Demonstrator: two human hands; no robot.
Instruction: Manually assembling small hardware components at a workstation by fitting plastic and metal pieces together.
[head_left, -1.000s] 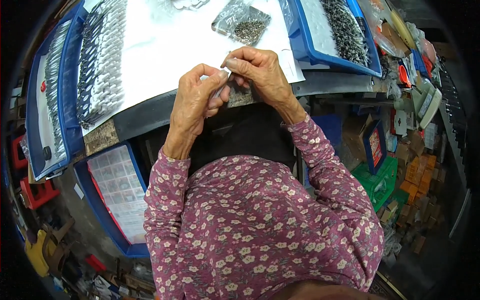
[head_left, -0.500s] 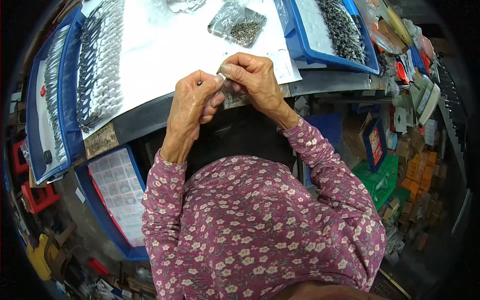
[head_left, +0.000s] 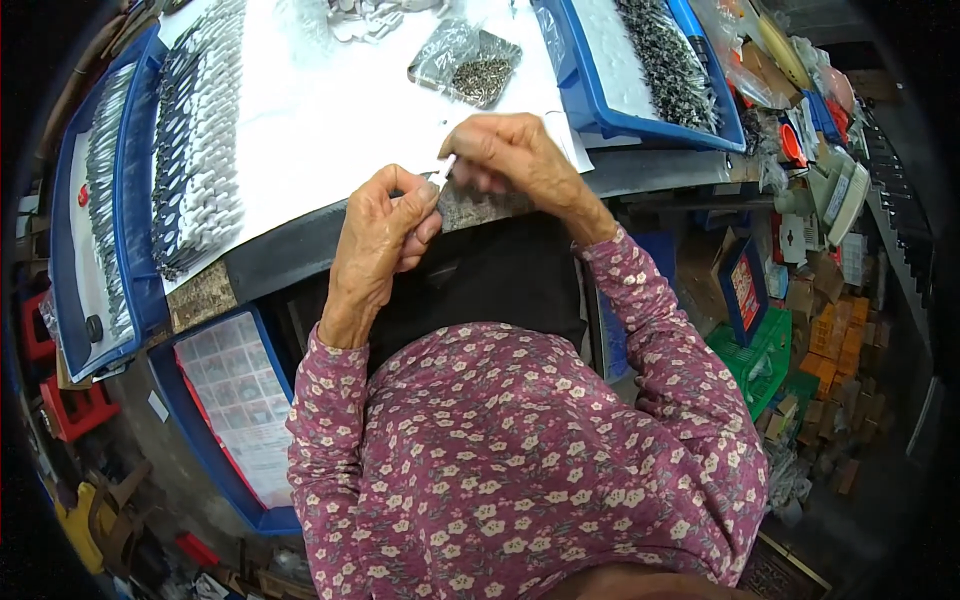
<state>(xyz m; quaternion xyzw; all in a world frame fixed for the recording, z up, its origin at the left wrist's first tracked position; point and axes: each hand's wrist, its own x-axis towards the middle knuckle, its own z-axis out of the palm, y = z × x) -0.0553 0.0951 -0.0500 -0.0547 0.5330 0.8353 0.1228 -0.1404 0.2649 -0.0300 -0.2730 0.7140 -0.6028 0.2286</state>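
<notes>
Pinching a small white part (head_left: 443, 171) between their fingertips, the left hand (head_left: 385, 225) and right hand (head_left: 512, 152) meet at the table's (head_left: 300, 255) near edge, just above the person's lap. The part is too small to identify. Beyond it lie a clear bag of screws (head_left: 468, 66) and a blue tray (head_left: 640, 70).

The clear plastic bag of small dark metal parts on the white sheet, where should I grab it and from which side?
Take the clear plastic bag of small dark metal parts by its crumpled, emptier left end, coming from above. The parts are heaped toward the right end, so the left is loose film that would probably pinch easily. Both hands, left hand and right hand, are busy with a small pale piece.
</notes>
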